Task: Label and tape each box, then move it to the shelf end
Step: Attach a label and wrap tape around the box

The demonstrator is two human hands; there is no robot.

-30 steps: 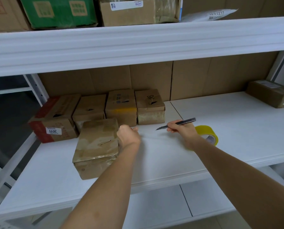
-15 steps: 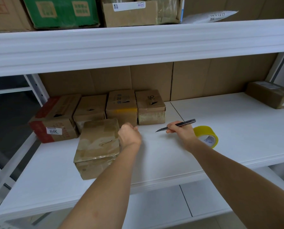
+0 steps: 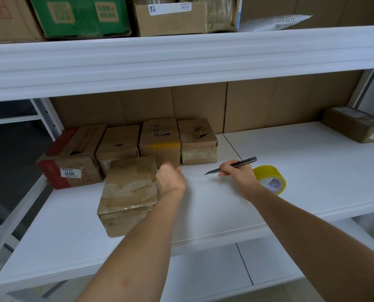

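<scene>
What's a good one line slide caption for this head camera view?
Left hand against a taped box, right hand holding a knife beside yellow tape.

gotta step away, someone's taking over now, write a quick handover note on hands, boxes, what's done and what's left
Left hand: fingers curled, against the right side of the taped box; grip hidden.
Right hand: pinches the craft knife, blade pointing left.
Yellow tape roll: on the shelf behind the right wrist.
Done: four boxes lined up at the left end.
Left: move the taped box there.
</scene>
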